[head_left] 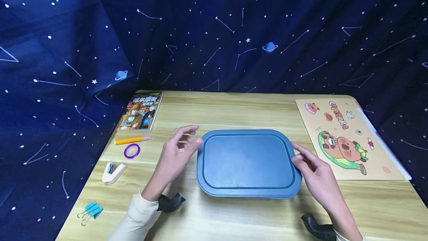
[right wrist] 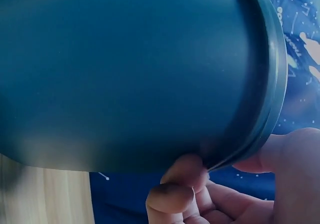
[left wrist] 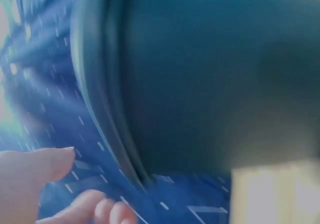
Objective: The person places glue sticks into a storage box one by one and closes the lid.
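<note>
A blue rectangular storage box (head_left: 248,161) with rounded corners and a lid on it stands in the middle of the table. My left hand (head_left: 175,155) is beside its left end, fingers loosely bent; the left wrist view shows the thumb and fingers apart from the lid's rim (left wrist: 102,84). At the right end, my right hand (head_left: 315,174) pinches the rim. In the right wrist view the thumb (right wrist: 262,156) lies at the lid's edge and curled fingers touch the box's side wall (right wrist: 125,79) below it. The box's contents are hidden.
Along the left lie a comic-style book (head_left: 140,111), an orange pen-like stick (head_left: 130,140), a purple tape ring (head_left: 132,151), a white stapler (head_left: 113,173) and a teal binder clip (head_left: 93,209). A capybara folder (head_left: 347,140) lies on the right. Behind hangs a starry cloth (head_left: 214,29).
</note>
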The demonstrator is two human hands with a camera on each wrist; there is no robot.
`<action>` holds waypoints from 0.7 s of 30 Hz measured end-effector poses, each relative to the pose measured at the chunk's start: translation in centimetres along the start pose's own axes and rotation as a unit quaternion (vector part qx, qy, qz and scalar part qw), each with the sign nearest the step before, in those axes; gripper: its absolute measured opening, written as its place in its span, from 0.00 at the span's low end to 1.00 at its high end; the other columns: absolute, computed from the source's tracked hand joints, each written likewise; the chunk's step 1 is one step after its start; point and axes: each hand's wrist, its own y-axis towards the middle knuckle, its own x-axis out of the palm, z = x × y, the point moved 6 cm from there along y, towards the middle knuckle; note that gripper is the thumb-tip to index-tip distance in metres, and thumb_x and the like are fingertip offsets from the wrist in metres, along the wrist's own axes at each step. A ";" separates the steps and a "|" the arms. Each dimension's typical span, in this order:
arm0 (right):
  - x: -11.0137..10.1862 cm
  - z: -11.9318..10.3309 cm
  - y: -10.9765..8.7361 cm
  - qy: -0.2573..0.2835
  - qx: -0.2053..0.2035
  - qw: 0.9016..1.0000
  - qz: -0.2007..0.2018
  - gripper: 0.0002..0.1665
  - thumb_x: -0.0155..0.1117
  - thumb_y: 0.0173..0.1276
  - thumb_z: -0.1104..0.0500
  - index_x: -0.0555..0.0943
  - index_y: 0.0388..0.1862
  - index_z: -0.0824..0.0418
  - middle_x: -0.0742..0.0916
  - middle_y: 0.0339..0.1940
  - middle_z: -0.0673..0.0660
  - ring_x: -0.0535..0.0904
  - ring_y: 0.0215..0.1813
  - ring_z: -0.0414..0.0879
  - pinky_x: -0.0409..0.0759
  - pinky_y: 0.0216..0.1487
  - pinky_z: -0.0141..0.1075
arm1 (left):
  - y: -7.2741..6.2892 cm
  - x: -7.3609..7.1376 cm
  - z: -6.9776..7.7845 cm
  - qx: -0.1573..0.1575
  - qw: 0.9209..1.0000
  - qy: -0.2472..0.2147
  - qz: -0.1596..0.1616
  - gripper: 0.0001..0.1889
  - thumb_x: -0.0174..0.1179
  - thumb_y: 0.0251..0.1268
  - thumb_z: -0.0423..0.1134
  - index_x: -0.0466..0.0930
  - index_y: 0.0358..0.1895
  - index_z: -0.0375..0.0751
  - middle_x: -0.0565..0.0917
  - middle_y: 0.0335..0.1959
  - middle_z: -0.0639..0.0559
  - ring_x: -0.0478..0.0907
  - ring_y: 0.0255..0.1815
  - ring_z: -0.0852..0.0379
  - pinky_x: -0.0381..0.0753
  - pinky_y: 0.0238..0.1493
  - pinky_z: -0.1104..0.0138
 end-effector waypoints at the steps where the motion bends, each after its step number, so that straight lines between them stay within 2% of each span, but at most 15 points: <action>1: 0.0 0.0 -0.1 -0.002 0.002 1.000 0.000 0.26 0.57 0.82 0.48 0.76 0.75 0.51 0.85 0.40 0.43 0.78 0.38 0.33 0.73 0.35 0.28 | 0.2 -0.3 -0.9 -0.040 0.999 0.014 -0.004 0.19 0.68 0.71 0.42 0.82 0.62 0.45 0.86 0.48 0.45 0.81 0.41 0.60 0.80 0.41 0.73; 2: -0.1 0.0 -0.3 -0.004 0.004 1.000 -0.001 0.26 0.57 0.82 0.48 0.75 0.75 0.51 0.85 0.41 0.43 0.78 0.39 0.32 0.73 0.36 0.27 | 0.3 -0.4 -1.7 -0.071 0.997 0.023 -0.016 0.19 0.67 0.72 0.45 0.82 0.63 0.47 0.86 0.45 0.46 0.80 0.38 0.59 0.79 0.38 0.73; 4: -0.1 0.0 -0.5 -0.004 0.004 1.000 -0.005 0.27 0.57 0.82 0.48 0.75 0.75 0.51 0.84 0.41 0.44 0.77 0.38 0.32 0.72 0.35 0.28 | 0.2 -0.4 -3.0 -0.113 0.992 0.022 -0.046 0.20 0.66 0.72 0.47 0.83 0.62 0.45 0.87 0.39 0.45 0.81 0.32 0.57 0.79 0.32 0.72; 7: 0.2 -0.2 -0.6 0.008 -0.003 1.000 -0.014 0.27 0.58 0.82 0.49 0.74 0.76 0.54 0.83 0.38 0.45 0.77 0.35 0.35 0.73 0.31 0.30 | -0.4 -0.2 -3.9 -0.143 0.987 -0.009 -0.069 0.20 0.66 0.72 0.47 0.84 0.60 0.41 0.87 0.31 0.45 0.81 0.25 0.55 0.81 0.27 0.69; 10: 0.5 -0.4 -0.8 0.022 -0.010 0.999 -0.028 0.28 0.59 0.81 0.50 0.74 0.76 0.57 0.81 0.34 0.47 0.76 0.30 0.38 0.75 0.27 0.32 | -0.9 -0.1 -4.1 -0.150 0.985 -0.033 -0.075 0.22 0.69 0.70 0.46 0.83 0.61 0.38 0.86 0.28 0.48 0.81 0.23 0.58 0.85 0.27 0.67; 13: 0.7 -0.4 -1.0 0.027 -0.013 0.999 -0.034 0.29 0.59 0.81 0.50 0.73 0.76 0.58 0.79 0.32 0.47 0.76 0.27 0.39 0.76 0.26 0.32 | -1.2 0.0 -4.1 -0.153 0.984 -0.044 -0.081 0.24 0.70 0.68 0.45 0.82 0.63 0.37 0.88 0.29 0.48 0.82 0.23 0.59 0.88 0.29 0.66; 21: 0.7 -0.5 -1.5 0.029 -0.014 0.999 -0.035 0.29 0.60 0.81 0.50 0.73 0.76 0.58 0.78 0.27 0.47 0.75 0.26 0.41 0.74 0.25 0.33 | -1.7 0.3 -3.9 -0.164 0.981 -0.053 -0.085 0.23 0.70 0.69 0.43 0.80 0.63 0.38 0.83 0.23 0.51 0.79 0.18 0.59 0.85 0.26 0.67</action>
